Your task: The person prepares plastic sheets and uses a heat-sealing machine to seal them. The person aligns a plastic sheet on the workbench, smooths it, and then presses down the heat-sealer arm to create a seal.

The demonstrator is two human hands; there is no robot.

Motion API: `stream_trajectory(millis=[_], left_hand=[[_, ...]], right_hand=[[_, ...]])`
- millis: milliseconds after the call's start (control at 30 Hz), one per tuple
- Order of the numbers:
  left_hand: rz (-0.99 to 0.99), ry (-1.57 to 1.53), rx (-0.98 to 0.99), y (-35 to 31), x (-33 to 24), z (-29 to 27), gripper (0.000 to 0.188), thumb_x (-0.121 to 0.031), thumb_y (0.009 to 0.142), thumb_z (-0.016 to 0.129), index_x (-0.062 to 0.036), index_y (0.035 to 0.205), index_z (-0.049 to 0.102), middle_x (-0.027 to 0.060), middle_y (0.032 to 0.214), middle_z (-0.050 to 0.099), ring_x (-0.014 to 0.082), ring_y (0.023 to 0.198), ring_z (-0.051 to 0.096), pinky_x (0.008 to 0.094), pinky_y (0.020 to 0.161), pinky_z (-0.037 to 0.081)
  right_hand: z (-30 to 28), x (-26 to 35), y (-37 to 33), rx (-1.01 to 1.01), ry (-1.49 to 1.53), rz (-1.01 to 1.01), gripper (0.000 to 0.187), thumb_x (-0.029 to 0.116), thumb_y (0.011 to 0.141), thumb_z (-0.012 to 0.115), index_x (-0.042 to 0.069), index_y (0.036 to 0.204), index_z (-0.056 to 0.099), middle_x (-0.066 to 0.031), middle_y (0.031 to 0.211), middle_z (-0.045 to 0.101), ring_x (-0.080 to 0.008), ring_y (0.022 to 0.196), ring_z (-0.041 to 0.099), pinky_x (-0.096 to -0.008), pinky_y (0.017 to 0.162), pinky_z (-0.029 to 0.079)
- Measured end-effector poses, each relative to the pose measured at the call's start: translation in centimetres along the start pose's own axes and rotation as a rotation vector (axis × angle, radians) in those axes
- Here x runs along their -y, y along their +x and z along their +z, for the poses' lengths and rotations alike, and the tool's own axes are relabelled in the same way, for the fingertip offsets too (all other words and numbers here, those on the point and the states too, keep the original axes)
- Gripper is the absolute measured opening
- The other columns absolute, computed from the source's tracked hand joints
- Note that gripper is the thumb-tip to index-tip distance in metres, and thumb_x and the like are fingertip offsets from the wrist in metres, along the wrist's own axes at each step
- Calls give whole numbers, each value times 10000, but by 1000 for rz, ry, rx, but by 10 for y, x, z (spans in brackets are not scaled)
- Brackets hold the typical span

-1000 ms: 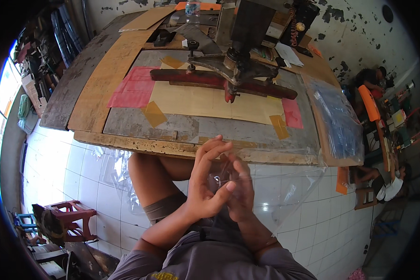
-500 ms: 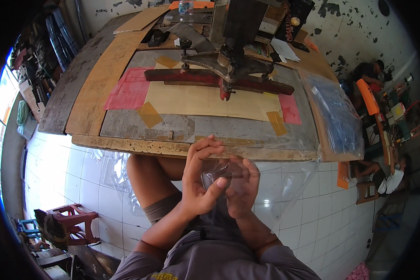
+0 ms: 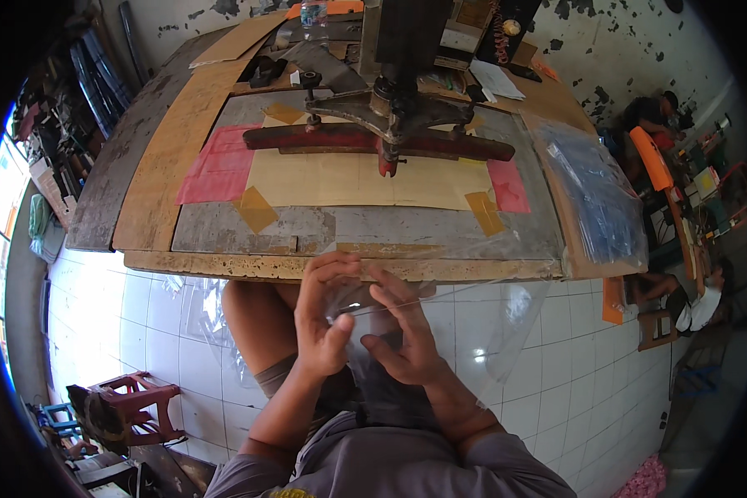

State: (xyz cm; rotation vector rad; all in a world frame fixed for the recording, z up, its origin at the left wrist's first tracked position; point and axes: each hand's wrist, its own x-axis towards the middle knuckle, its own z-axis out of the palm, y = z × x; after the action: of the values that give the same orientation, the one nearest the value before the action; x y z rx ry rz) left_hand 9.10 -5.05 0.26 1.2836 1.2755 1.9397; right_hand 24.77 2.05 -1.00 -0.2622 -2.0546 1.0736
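Note:
A clear plastic sheet [image 3: 506, 319] hangs along the table's front edge, low before my body, and stretches to the right. My left hand [image 3: 322, 315] has its fingers curled round the left part of the sheet, thumb toward the middle. Beside it, my right hand [image 3: 402, 328] grips the same film with bent fingers and its thumb pointing left. Glare and transparency hide where the sheet's edges run between my palms. Beyond my hands, a press head with a dark red bar [image 3: 382, 143] stands over a pale yellow sheet [image 3: 357, 181] on the grey table plate.
Pink patches [image 3: 216, 166] and brown tape [image 3: 256, 210] lie on the plate [image 3: 340, 228]. A stack of clear plastic [image 3: 593, 187] rests on the table's right side. A bottle [image 3: 314, 21] stands at the back. A red stool [image 3: 141, 407] is at left; another person [image 3: 651, 120] sits at far right.
Both hands have moved slightly left and apart. The right hand has turned, so its thumb now shows in front. The view has shifted a little.

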Motion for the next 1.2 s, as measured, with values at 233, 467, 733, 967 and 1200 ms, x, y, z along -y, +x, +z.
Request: stream_trajectory(millis=[233,467,733,967,1200], left_hand=[[74,118,-246,-7,1,-43,819,-680,931,588,69,1263,600,222,1336,566,321,1294,556,438,1070,464],[68,-2,-456,-42,-10,-114,822,-693,919,521,41,1278,607,215,1388,537,349,1301,558,483,1058,480],[107,73,-917,-129,-103,-283,1051,-713,938,466,71,1612,277,273,1649,335,437,1523,339,601,1213,296],[321,486,-1244,-248,-203,-372,832,-586,1014,423,49,1549,375,245,1609,393,402,1478,395,571,1206,335],[120,1012,-1152,-315,-152,-422,563,-393,1114,336,13,1406,592,186,1489,554,338,1351,555,498,1151,445]], right_hand=[[-21,-29,-4,-503,187,50,948,321,960,753,30,1669,196,-238,1693,294,-365,1524,373,-489,1222,292],[-14,-24,-14,100,-173,-31,767,323,1033,644,35,1650,290,-228,1722,244,-385,1594,253,-514,1278,169],[72,-7,-62,741,6,-197,510,288,1044,618,74,1502,550,-157,1643,434,-308,1556,361,-504,1257,298],[19,-30,-51,324,-274,-103,424,169,920,759,62,1324,689,-125,1422,644,-330,1396,556,-498,1141,437],[-28,-46,-31,-220,-631,-139,352,92,942,665,2,1282,673,-156,1408,641,-352,1365,544,-484,1127,414]])
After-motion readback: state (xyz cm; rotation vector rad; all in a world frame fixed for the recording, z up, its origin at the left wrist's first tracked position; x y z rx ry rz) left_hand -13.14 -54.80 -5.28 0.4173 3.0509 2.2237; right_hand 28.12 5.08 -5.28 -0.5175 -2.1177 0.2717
